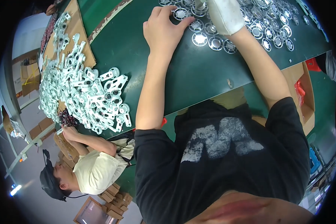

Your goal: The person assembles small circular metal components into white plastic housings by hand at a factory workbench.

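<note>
My bare left hand (pixel 162 30) is at the top of the view, its thumb and fingers curved around the rim of a round silver spoked disc (pixel 181 14) on the table. My right hand (pixel 226 18), in a white glove, is just to the right among more of these discs. The upper edge of the view cuts off its fingers, so what they hold cannot be made out. Several similar discs (pixel 215 43) lie below and between my hands. A larger heap of discs (pixel 270 22) spreads out to the right of the glove.
The dark green table (pixel 201 76) carries a big pile of pale plastic parts with black round centres (pixel 87 89) at left, partly on cardboard (pixel 85 37). A co-worker (pixel 97 168) in a cap handles parts beyond it. An open cardboard box (pixel 306 97) with red items stands at right.
</note>
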Action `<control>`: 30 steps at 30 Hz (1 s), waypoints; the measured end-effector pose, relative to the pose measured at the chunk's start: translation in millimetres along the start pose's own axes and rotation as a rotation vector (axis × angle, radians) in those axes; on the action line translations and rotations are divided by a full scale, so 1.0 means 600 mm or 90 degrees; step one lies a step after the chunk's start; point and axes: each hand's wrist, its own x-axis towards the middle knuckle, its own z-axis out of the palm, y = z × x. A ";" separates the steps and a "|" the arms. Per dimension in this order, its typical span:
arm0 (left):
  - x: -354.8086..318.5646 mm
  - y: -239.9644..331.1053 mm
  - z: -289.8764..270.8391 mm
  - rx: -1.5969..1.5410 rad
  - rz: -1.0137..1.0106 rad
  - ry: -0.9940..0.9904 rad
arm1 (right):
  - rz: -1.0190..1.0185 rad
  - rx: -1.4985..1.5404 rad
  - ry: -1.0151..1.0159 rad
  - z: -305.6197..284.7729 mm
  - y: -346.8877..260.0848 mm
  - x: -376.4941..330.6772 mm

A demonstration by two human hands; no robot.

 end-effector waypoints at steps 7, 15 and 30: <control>-0.012 -0.018 -0.060 -0.182 -0.010 -0.097 | 0.032 -0.134 -0.076 -0.010 -0.011 -0.001; -0.070 -0.110 -0.121 -0.166 0.037 -0.203 | 0.252 -0.232 -0.316 0.013 -0.012 -0.022; -0.078 -0.087 -0.127 -0.172 0.053 0.020 | 0.116 -0.618 -0.406 0.020 0.031 -0.057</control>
